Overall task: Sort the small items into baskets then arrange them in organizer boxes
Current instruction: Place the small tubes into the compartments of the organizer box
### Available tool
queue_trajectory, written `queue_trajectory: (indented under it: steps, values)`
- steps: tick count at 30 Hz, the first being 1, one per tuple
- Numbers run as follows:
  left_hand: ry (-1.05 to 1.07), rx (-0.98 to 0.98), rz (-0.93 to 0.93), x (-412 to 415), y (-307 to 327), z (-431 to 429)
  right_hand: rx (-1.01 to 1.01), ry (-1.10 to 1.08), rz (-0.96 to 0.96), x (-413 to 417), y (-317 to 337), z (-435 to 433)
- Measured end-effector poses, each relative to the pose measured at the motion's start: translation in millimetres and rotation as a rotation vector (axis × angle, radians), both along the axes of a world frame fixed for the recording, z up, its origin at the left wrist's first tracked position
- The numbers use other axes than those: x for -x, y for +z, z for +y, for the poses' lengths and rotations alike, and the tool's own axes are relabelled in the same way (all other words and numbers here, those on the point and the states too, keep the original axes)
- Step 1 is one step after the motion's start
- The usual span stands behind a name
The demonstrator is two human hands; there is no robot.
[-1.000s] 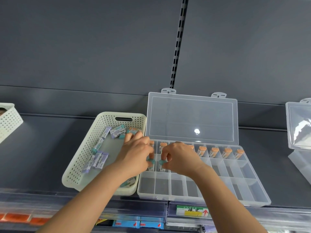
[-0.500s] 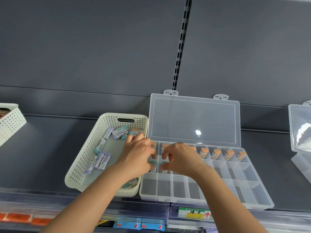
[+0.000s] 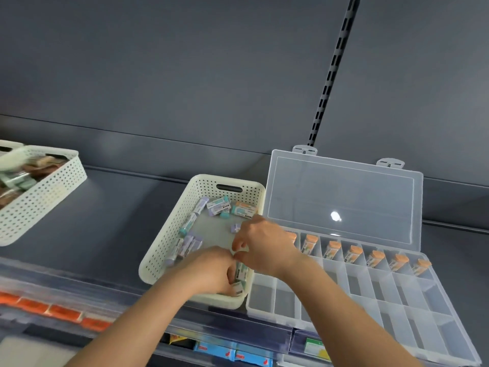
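Both hands have left the box [image 3: 397, 313] and come back to the basket [image 3: 169, 250] for more. The left hand [image 3: 211, 271] is nearest, down in the basket's near corner, with its fingers curled round a tube [image 3: 240, 274]. The right hand [image 3: 264, 247] is just beside it, a bit farther in, over the basket's edge. Its fingers are bent with the tips close, but I cannot tell if they pinch anything. Past both hands, more tubes [image 3: 218, 205] lie loose in the basket, so there is plenty left to move. To the right of the hands, the box's far row holds orange tubes [image 3: 375, 256], one in each slot. The right arm hides the slots where the hands were a moment ago. Behind that row the lid [image 3: 344, 194] stands open. Far to the left of the hands sits another basket [image 3: 39, 197].
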State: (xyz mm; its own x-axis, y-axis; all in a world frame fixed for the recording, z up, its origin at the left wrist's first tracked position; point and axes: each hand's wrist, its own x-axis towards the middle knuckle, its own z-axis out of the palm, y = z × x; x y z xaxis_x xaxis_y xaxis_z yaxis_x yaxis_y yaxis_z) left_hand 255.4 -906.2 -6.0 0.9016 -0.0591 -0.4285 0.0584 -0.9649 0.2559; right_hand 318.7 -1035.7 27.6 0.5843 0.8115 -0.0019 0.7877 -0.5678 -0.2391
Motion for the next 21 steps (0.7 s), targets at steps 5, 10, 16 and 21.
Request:
queue_trajectory:
  steps: [5, 10, 16, 21]
  values:
    - [0.021, -0.094, 0.008, 1.2, 2.8, 15.0, 0.419, 0.043, -0.273, -7.1, -4.6, 27.5]
    - [0.114, -0.051, -0.106, 7.0, 7.3, 39.3, 0.801, 0.125, -0.253, -13.4, -10.8, 47.9]
    - [0.337, 0.186, -0.297, 2.0, 5.5, 58.5, 0.671, 0.184, -0.044, -22.0, -10.2, 55.4]
    - [0.567, 0.362, -0.573, -6.2, 13.7, 59.2, 0.336, 0.2, 0.133, -23.8, -13.9, 50.9]
